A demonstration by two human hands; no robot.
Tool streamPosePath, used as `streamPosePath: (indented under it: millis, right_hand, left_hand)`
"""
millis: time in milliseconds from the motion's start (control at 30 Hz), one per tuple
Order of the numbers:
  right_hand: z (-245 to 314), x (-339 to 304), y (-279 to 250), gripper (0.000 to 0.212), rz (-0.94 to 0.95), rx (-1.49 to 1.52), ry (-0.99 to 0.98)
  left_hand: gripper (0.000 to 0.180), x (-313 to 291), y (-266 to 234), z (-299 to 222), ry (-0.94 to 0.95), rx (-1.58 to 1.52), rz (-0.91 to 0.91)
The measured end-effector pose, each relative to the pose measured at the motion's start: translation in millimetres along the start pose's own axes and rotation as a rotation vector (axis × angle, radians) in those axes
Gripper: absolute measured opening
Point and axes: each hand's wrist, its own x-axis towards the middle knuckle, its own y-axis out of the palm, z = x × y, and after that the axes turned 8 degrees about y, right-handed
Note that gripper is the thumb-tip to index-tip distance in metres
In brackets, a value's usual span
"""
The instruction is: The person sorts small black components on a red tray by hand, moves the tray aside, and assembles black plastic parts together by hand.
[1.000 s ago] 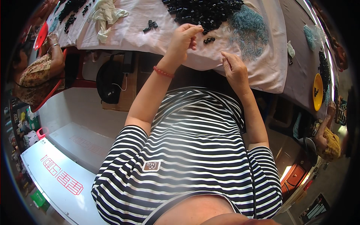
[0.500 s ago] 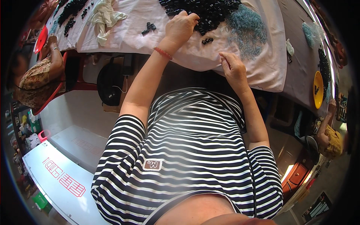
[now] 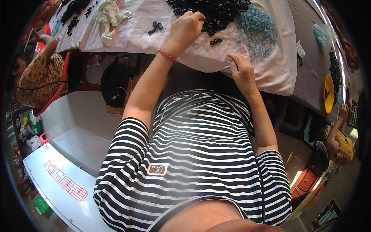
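Note:
My left hand (image 3: pixel 187 29), a red bead bracelet at its wrist, rests at the near-left edge of a heap of small shiny black pieces (image 3: pixel 222 13). Its fingers are bent together, and whatever lies between them is hidden. Over the cloth's near edge, my right hand (image 3: pixel 242 69) holds thumb and forefinger pinched; anything in that pinch is too small to make out. Beyond it spreads a pile of small clear blue-green rings (image 3: pixel 259 33). Several loose black pieces (image 3: pixel 215 41) lie between my hands, and another small cluster (image 3: pixel 155 27) sits left of my left hand.
A pale pink cloth (image 3: pixel 135 38) covers the table. On it, a crumpled whitish cloth (image 3: pixel 110 19) lies to the left. A yellow dish (image 3: pixel 328 94) stands at the right. One person (image 3: pixel 42 81) sits at far left, another (image 3: pixel 338 145) at far right.
My hands keep nearly the same places and closed shape. The view has shifted slightly. At far left, the other person has raised an arm and leaned.

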Motion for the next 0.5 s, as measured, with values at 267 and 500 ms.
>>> streamPosePath:
  millis: [267,500]
  right_hand:
    - [1.6,-0.8,0.3,0.017,-0.007,0.014,-0.013]
    - [1.1,-0.9,0.7,0.017,-0.021,0.0,-0.025]
  left_hand:
    - [0.018,16.4,11.9,3.8,0.017,0.059,0.083]
    - [0.02,8.0,-7.2,2.9,0.002,0.033,0.163]
